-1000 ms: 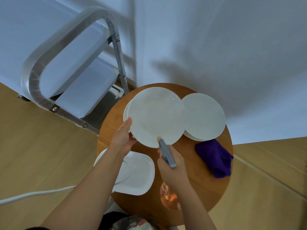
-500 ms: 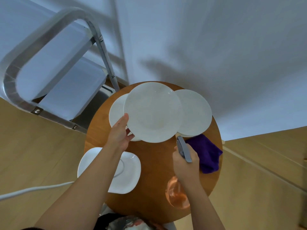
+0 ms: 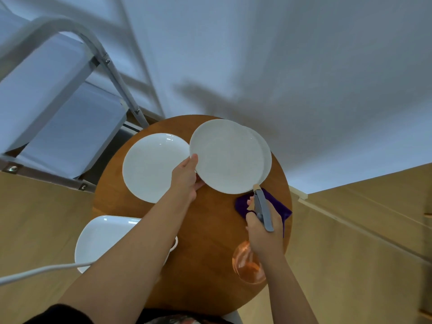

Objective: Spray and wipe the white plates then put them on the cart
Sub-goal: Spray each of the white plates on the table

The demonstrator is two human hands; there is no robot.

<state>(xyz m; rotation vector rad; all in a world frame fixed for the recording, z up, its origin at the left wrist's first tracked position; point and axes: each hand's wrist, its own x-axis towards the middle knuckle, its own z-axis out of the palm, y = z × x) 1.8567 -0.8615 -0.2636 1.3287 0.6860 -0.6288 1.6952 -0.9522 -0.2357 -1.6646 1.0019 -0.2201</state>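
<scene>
While tilted above the round table (image 3: 205, 230), a plain white plate (image 3: 228, 156) is pinched at its near-left rim by the left hand (image 3: 187, 177), thumb on top. Behind it, a plate stack (image 3: 266, 155) shows. A spray bottle (image 3: 263, 212) is gripped by the right hand (image 3: 265, 232), nozzle at the plate's near edge.

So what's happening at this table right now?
A person's left hand grips a white plate by its edge, held up over the round table. The right hand holds a spray bottle aimed at it. Another plate lies on the table; a purple cloth waits nearby.
</scene>
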